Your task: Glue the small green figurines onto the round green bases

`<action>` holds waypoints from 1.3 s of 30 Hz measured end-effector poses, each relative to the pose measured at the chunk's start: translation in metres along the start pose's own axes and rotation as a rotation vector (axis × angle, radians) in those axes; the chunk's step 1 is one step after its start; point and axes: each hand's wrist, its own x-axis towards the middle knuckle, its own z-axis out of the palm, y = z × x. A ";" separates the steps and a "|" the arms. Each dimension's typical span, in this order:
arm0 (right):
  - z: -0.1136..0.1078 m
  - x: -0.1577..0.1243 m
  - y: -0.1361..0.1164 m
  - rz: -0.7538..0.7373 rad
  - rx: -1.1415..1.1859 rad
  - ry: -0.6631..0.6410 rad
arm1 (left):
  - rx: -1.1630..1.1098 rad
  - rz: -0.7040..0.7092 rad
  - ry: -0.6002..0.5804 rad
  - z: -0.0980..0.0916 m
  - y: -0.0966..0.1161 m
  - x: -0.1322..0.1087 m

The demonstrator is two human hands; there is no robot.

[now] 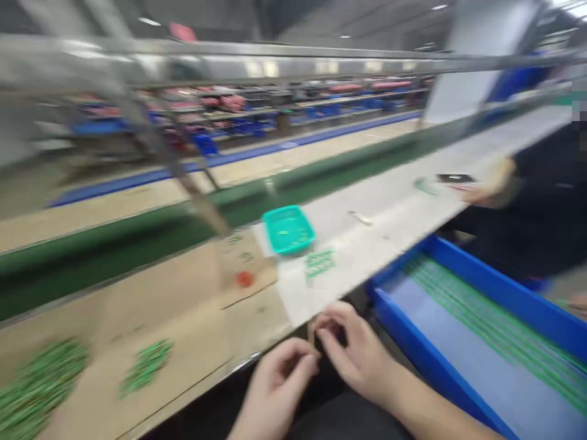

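A thin tan strip [311, 335] is between the person's two hands, just off the front edge of the worktable, too blurred to identify further. The right hand [358, 348] pinches it near its upper end, thumb and forefinger drawn together; the left hand [282, 379] is curled at its lower end, thumb and forefinger close together, though I cannot tell whether they grip it. Just beyond the hands, a white sheet [348, 250] covers part of the table, with a cluster of small green pieces [320, 261] lying in front of a teal tray [293, 247], and a slim pale tool [361, 218] farther right. To the left, brown cardboard [197, 305] bears a red round item [244, 279], a small green heap [147, 365] and, near the corner, a larger green pile [41, 385]. At the right, below table level, a blue bin [422, 342] holds long rows of green pieces [495, 330]. Past it, a co-worker's hand [488, 183] is by a dark flat object [454, 178] on the table. A dark green band [229, 198] runs along the table's far side.
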 end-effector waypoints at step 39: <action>-0.056 0.301 0.018 0.018 -0.997 -0.346 | 0.994 0.009 0.801 -0.268 -0.101 -0.037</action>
